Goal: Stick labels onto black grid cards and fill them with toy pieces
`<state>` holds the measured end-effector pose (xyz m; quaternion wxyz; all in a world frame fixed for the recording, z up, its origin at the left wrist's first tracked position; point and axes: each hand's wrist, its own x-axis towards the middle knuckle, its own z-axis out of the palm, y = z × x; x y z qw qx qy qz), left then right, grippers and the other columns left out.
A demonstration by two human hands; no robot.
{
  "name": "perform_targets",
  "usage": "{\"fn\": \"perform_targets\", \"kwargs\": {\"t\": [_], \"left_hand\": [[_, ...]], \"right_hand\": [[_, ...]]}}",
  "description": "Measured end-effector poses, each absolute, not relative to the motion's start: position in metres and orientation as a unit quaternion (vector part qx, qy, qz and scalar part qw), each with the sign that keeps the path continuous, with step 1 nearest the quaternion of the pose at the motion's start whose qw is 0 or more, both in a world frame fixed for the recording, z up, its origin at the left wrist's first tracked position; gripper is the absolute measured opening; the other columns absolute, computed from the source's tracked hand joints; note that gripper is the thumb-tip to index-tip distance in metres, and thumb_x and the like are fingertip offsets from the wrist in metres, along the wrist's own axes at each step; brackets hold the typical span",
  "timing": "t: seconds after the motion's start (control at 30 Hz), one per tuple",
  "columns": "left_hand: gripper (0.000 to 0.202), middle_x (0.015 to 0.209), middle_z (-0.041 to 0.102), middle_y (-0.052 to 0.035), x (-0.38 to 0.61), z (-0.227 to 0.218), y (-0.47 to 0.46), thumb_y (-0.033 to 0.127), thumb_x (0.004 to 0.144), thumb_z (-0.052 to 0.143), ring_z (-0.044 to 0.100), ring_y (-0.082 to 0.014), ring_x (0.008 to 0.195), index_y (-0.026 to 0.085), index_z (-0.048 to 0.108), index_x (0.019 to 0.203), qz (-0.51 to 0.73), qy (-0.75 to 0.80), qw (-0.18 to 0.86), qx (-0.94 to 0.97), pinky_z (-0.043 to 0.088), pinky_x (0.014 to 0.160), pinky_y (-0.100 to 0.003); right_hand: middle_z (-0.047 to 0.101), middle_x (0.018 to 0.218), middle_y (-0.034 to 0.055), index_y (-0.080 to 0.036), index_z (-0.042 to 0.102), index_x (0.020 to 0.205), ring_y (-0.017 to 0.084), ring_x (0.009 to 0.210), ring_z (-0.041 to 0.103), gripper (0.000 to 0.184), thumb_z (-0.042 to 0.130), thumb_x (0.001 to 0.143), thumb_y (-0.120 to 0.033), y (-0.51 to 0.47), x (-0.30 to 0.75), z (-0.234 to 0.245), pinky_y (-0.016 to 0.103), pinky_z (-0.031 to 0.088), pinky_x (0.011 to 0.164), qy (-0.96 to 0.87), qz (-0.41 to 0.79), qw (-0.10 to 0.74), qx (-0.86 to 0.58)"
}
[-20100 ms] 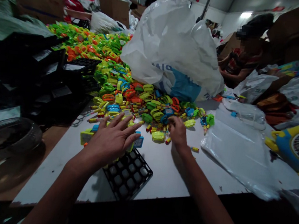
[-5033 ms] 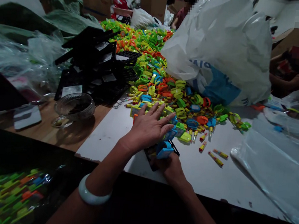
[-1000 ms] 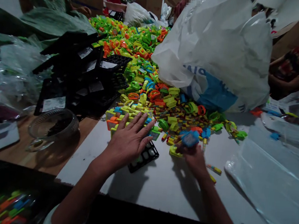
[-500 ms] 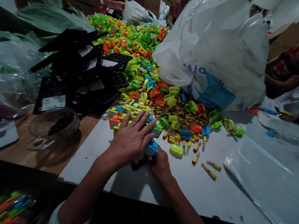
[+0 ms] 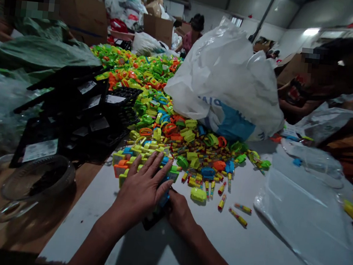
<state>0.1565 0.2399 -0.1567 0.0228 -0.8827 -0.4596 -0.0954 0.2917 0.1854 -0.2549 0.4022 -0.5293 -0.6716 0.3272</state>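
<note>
My left hand (image 5: 144,184) lies flat with fingers spread over a block of bright plastic toy watches (image 5: 121,169) in green, yellow, orange and blue. These are set close together in a black tray (image 5: 151,221), whose near corner shows below my left hand. At the tray's right side my right hand (image 5: 183,212) is closed on its edge, beside a blue toy; its fingertips are hidden. Small candy-filled tubes (image 5: 222,201) with yellow and red wrapping are scattered to the right, near a loose yellow-green toy watch (image 5: 198,194).
Behind lies a large heap of toy watches (image 5: 144,75), with a big white plastic bag (image 5: 225,83) on its right. Black trays (image 5: 81,115) are stacked at left, behind a clear bowl (image 5: 39,177). Clear plastic bags (image 5: 301,203) lie at right. Other people sit around the table.
My view has tilted up, showing more of the room and people. Both hands stay at the tray; the left still lies on the toys, and the blue toy by my right hand sits lower.
</note>
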Motion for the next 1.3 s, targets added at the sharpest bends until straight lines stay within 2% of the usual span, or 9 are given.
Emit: {"fn": "perform_targets", "kwargs": {"t": [0.17, 0.27, 0.47, 0.63, 0.7, 0.83, 1.0, 1.13, 1.3], "left_hand": [[0.054, 0.155, 0.026, -0.0042, 0.154, -0.163, 0.243, 0.053, 0.096, 0.029, 0.025, -0.0249, 0.145, 0.031, 0.034, 0.145, -0.104, -0.446, 0.058, -0.887, 0.022, 0.116, -0.055], [0.057, 0.155, 0.029, -0.0068, 0.152, -0.171, 0.246, 0.054, 0.095, 0.031, 0.029, -0.0281, 0.144, 0.029, 0.033, 0.146, -0.126, -0.422, 0.098, -0.892, 0.023, 0.114, -0.056], [0.060, 0.152, 0.036, -0.0084, 0.150, -0.179, 0.254, 0.054, 0.093, 0.035, 0.036, -0.0293, 0.140, 0.027, 0.033, 0.147, -0.150, -0.401, 0.144, -0.892, 0.020, 0.113, -0.053], [0.060, 0.150, 0.042, -0.0116, 0.148, -0.177, 0.257, 0.053, 0.093, 0.034, 0.043, -0.0300, 0.136, 0.024, 0.037, 0.146, -0.174, -0.370, 0.174, -0.896, 0.018, 0.113, -0.052], [0.061, 0.148, 0.044, -0.0127, 0.148, -0.177, 0.258, 0.053, 0.093, 0.032, 0.045, -0.0310, 0.133, 0.023, 0.037, 0.146, -0.188, -0.359, 0.175, -0.897, 0.018, 0.113, -0.052], [0.062, 0.148, 0.046, -0.0118, 0.148, -0.179, 0.261, 0.053, 0.093, 0.031, 0.046, -0.0322, 0.132, 0.024, 0.034, 0.147, -0.206, -0.351, 0.163, -0.899, 0.018, 0.114, -0.052], [0.062, 0.152, 0.040, -0.0108, 0.148, -0.182, 0.263, 0.054, 0.093, 0.034, 0.043, -0.0317, 0.135, 0.026, 0.031, 0.148, -0.194, -0.355, 0.161, -0.900, 0.018, 0.115, -0.052], [0.060, 0.153, 0.036, -0.0086, 0.150, -0.176, 0.256, 0.055, 0.094, 0.032, 0.037, -0.0304, 0.139, 0.028, 0.032, 0.147, -0.145, -0.386, 0.142, -0.900, 0.023, 0.113, -0.055], [0.057, 0.157, 0.026, -0.0053, 0.156, -0.160, 0.244, 0.056, 0.096, 0.026, 0.024, -0.0269, 0.146, 0.031, 0.029, 0.148, -0.067, -0.439, 0.071, -0.893, 0.023, 0.115, -0.056]], "right_hand": [[0.067, 0.086, 0.0018, -0.020, 0.063, 0.092, 0.014, 0.075, 0.060, 0.028, 0.045, 0.076, -0.006, 0.190, 0.340, -0.232, 0.024, 0.047, 0.070, -0.682, 0.310, 0.391, -0.536], [0.069, 0.096, 0.0032, -0.021, 0.065, 0.099, 0.015, 0.080, 0.063, 0.032, 0.043, 0.079, -0.009, 0.227, 0.395, -0.220, 0.025, 0.050, 0.077, -0.625, 0.193, 0.403, -0.640], [0.063, 0.113, 0.0218, -0.005, 0.061, 0.120, 0.032, 0.110, 0.056, 0.047, 0.041, 0.078, -0.007, 0.320, 0.498, -0.221, 0.051, 0.038, 0.101, -0.524, 0.039, 0.372, -0.765], [0.062, 0.126, 0.0084, -0.019, 0.055, 0.132, 0.021, 0.115, 0.056, 0.061, 0.044, 0.074, -0.003, 0.325, 0.507, -0.237, 0.035, 0.041, 0.103, -0.575, 0.038, 0.342, -0.742], [0.060, 0.129, 0.0067, -0.019, 0.055, 0.131, 0.018, 0.116, 0.055, 0.056, 0.042, 0.078, -0.005, 0.315, 0.513, -0.238, 0.030, 0.042, 0.103, -0.568, 0.022, 0.340, -0.749], [0.067, 0.109, 0.0175, -0.009, 0.065, 0.109, 0.026, 0.105, 0.059, 0.035, 0.041, 0.089, -0.024, 0.303, 0.546, -0.236, 0.039, 0.045, 0.094, -0.472, -0.021, 0.320, -0.821], [0.068, 0.086, 0.0183, -0.012, 0.067, 0.070, 0.029, 0.091, 0.061, 0.026, 0.067, 0.074, -0.038, 0.307, 0.567, -0.240, 0.036, 0.044, 0.082, -0.424, -0.026, 0.274, -0.863], [0.068, 0.081, 0.0147, -0.013, 0.066, 0.071, 0.024, 0.081, 0.061, 0.016, 0.063, 0.074, -0.029, 0.296, 0.558, -0.232, 0.032, 0.043, 0.074, -0.422, -0.011, 0.284, -0.861], [0.070, 0.082, 0.0115, -0.014, 0.064, 0.089, 0.021, 0.073, 0.061, 0.038, 0.055, 0.083, -0.050, 0.246, 0.501, -0.222, 0.032, 0.046, 0.067, -0.422, 0.060, 0.379, -0.822]]}}
